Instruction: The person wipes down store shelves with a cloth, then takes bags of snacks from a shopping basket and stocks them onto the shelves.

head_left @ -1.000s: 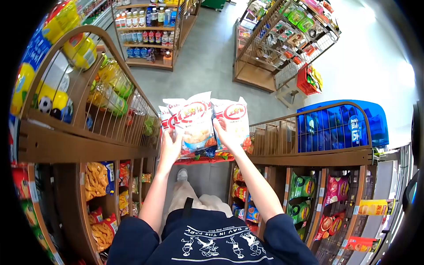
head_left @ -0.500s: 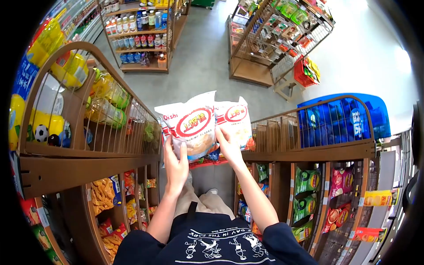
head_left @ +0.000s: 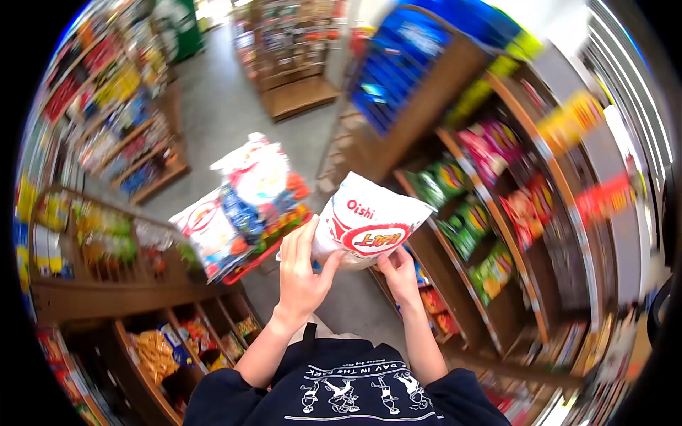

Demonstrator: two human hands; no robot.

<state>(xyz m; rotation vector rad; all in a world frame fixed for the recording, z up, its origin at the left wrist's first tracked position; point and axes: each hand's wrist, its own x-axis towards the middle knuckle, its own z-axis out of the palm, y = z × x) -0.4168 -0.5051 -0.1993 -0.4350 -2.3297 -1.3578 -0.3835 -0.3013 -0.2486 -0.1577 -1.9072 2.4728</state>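
A white Oishi chip bag (head_left: pixel 372 216) with a red oval logo is held up in front of my chest, tilted to the right. My left hand (head_left: pixel 302 273) grips its lower left side, fingers behind and thumb on the front. At its lower right edge, my right hand (head_left: pixel 400 278) holds it with the thumb on the front; the other fingers are partly hidden. Just beyond my left hand stands a red basket (head_left: pixel 264 255) heaped with snack bags. A similar white bag (head_left: pixel 209 231) leans at its left side, and a blue packet (head_left: pixel 241 213) sits in the middle.
On the right, shelves hold green chip bags (head_left: pixel 467 226) and red chip bags (head_left: pixel 527 206). A blue-wrapped stack (head_left: pixel 398 64) tops that unit. Lower left are shelves of snack packs (head_left: pixel 153 355). A wooden-based rack (head_left: pixel 298 96) stands across the grey floor (head_left: pixel 213 106).
My view has turned right toward the chip shelves. Both hands have carried the held bag to the right, away from the basket, and the basket's contents now show on the left.
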